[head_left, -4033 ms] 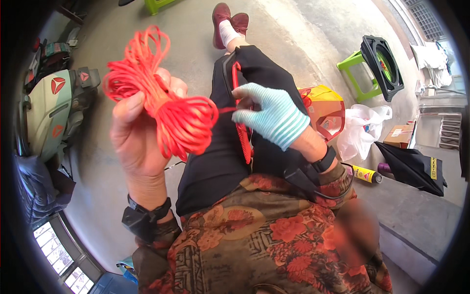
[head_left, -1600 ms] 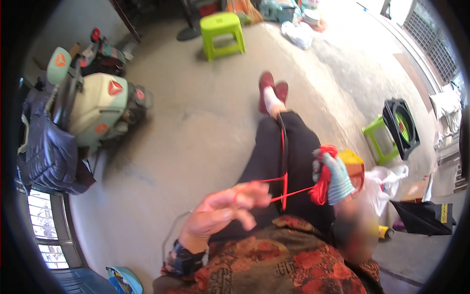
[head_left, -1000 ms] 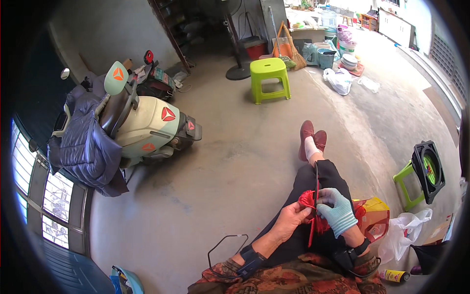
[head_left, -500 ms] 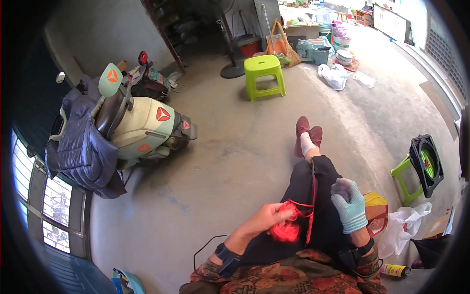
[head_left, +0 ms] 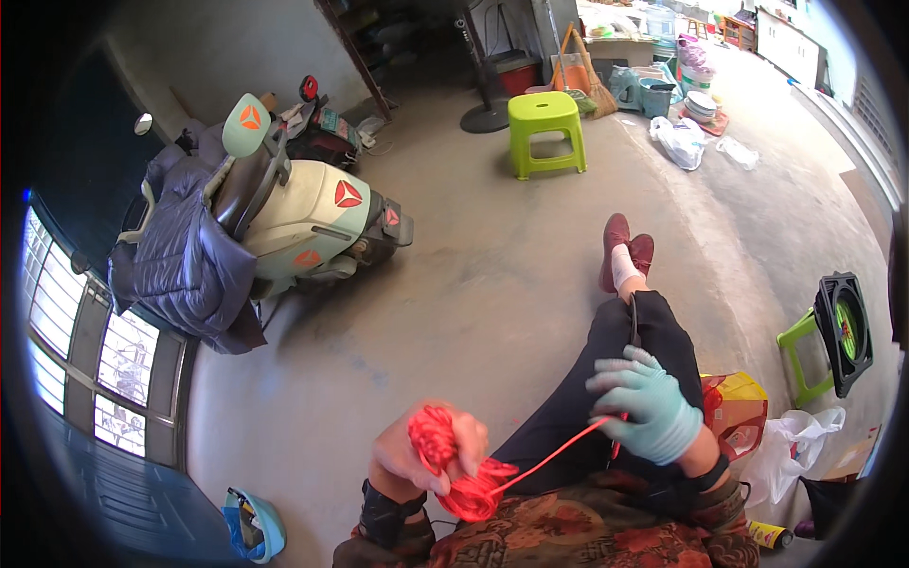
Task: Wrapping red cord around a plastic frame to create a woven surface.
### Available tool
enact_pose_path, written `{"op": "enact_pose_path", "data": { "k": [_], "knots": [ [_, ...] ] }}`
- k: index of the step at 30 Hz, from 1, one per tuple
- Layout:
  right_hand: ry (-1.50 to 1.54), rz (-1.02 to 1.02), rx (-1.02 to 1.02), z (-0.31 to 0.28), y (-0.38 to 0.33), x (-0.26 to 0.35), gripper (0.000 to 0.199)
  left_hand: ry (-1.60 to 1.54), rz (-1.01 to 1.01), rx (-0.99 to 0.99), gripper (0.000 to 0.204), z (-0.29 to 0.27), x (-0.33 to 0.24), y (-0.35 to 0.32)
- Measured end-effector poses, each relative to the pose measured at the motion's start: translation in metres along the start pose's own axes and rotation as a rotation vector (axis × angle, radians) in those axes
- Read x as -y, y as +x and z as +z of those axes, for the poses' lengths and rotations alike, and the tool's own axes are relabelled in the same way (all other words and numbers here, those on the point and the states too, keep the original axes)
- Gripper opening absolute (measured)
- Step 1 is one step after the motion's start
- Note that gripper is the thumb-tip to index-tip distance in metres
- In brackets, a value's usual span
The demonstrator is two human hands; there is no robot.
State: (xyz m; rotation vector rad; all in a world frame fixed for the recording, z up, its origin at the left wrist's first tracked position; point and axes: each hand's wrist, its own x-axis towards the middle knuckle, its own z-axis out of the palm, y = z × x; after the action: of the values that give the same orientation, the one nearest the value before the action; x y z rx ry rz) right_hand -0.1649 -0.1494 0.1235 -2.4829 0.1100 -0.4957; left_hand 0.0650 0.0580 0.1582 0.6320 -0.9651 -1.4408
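Note:
My bare left hand (head_left: pixel 431 450) is closed around a bundle of bright red cord (head_left: pixel 478 492), held low on the left of my lap. One strand runs tight up and right to my right hand (head_left: pixel 649 407), which wears a pale blue knitted glove. Its fingers are bent around the strand, somewhat smeared by motion. Beneath that hand, a narrow dark strip (head_left: pixel 634 322) stands out along my black trousers (head_left: pixel 559 402). Most of the strip is covered by the glove, though some red shows at its lower part.
A motor scooter (head_left: pixel 303 218) draped with a dark padded cover is at left. A green stool (head_left: pixel 547 133) stands ahead. Right of my legs are a red-yellow bag (head_left: pixel 739 412), a white plastic bag (head_left: pixel 791 454) and another green stool (head_left: pixel 805 355) beside a black frame. A blue bucket (head_left: pixel 265 525) sits lower left.
My left hand has moved left and down with the cord bundle. My gloved right hand came left over the strip, and the strand now stretches between both hands. The whole view shifted slightly.

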Motion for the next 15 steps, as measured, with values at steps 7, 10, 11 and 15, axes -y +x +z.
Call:
{"op": "enact_pose_path", "data": {
  "k": [7, 10, 11, 15],
  "knots": [
    [1.233, 0.108, -0.117, -0.005, -0.046, -0.005, 0.012, 0.423, -0.051, -0.389, 0.009, -0.025, 0.027, 0.014],
    [1.196, 0.208, -0.269, 0.01, -0.063, 0.001, 0.012, 0.439, -0.217, -0.524, 0.01, -0.022, 0.059, 0.029],
    [1.2, 0.212, -0.268, 0.014, -0.068, 0.004, 0.012, 0.504, -0.252, -0.5, 0.009, -0.022, 0.069, 0.033],
    [1.299, 0.294, -0.395, 0.023, -0.078, 0.01, 0.012, 0.426, -0.348, -0.467, 0.008, -0.017, 0.108, 0.051]
  ]
}}
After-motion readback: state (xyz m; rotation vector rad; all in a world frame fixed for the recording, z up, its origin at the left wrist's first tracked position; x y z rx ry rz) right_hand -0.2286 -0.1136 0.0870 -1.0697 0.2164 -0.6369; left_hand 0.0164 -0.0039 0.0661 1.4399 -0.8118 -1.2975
